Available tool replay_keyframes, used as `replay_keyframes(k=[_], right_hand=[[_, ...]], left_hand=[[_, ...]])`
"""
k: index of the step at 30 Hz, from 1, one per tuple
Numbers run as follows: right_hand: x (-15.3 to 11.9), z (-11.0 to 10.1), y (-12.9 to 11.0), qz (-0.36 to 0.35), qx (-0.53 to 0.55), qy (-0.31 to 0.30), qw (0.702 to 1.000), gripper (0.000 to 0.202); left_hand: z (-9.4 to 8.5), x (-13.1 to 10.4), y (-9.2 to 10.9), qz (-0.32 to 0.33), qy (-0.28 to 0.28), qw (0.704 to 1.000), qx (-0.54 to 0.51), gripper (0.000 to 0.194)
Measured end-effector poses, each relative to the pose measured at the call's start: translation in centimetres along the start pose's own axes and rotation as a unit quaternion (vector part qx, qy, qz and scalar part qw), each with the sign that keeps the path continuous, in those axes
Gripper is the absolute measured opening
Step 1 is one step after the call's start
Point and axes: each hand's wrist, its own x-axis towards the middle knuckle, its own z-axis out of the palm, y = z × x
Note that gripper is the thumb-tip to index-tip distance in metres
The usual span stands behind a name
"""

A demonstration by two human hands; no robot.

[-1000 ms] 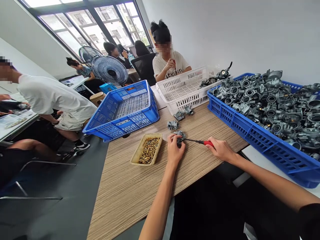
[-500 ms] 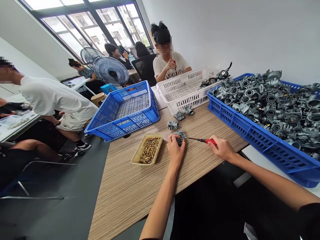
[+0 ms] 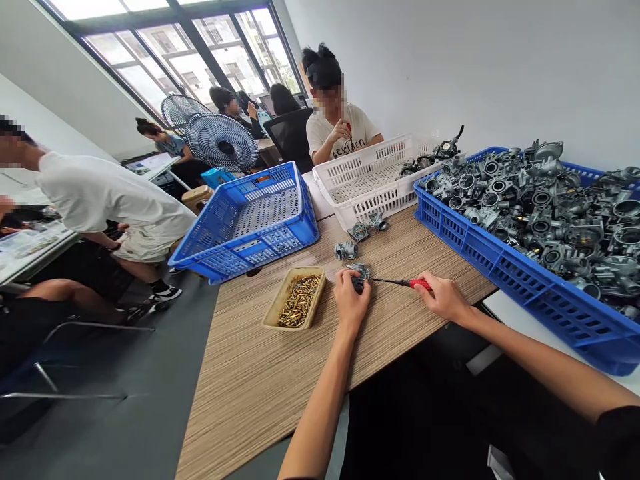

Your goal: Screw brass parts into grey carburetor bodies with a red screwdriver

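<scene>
While my left hand (image 3: 351, 301) clamps the small grey metal carburetor part (image 3: 359, 273) steady near the tabletop's right edge, my right hand (image 3: 443, 297) grips the red-handled screwdriver (image 3: 400, 283), tip against it.

**Our bare arms and one dark sleeve**

We see both of our forearms bare from the hands back, with no watch, ring, glove or band on either. Our left hand (image 3: 351, 301) shows its back, slender, with short nails. Our right hand (image 3: 443, 298) is likewise uncovered. Only at the lower right corner does clothing show: the edge of a black short sleeve (image 3: 620, 437) of plain fabric, with no print or marking that we can make out.
</scene>
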Motion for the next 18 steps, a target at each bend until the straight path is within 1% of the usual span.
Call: replay_keyframes(k=[5,18], right_hand=[[0.09,-0.07,-0.16,0.012,-0.004,-0.001,1.0,0.03],[0.52,-0.18,-0.8,0.044,-0.09,-0.015,0.995,0.028]], left_hand=[[-0.17,0.02,-0.16,0.006,-0.004,1.0,-0.015,0.017],[-0.31,-0.01,-0.05,0.015,-0.023,0.999,-0.034,0.017]])
